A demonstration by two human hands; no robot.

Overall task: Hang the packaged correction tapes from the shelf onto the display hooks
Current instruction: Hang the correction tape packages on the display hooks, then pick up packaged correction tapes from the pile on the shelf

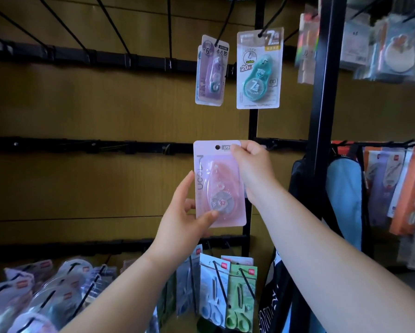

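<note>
Both hands, left hand point(181, 219) and right hand point(252, 169), around pink correction tape pack point(219, 186)

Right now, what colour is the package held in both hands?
Pale pink package, seen clearly in the head view.

A wood-grain back panel point(110, 111) in dull yellow-brown fills the view from nine o'clock to the centre, crossed by three black horizontal rails point(81, 145) at top, middle and bottom. A black upright post point(321, 92) runs from twelve o'clock down toward four o'clock, with a thinner black upright point(253, 126) just to its left. Light seems to fall from two o'clock, where the hanging goods point(381, 44) look washed out and blurred.
</note>
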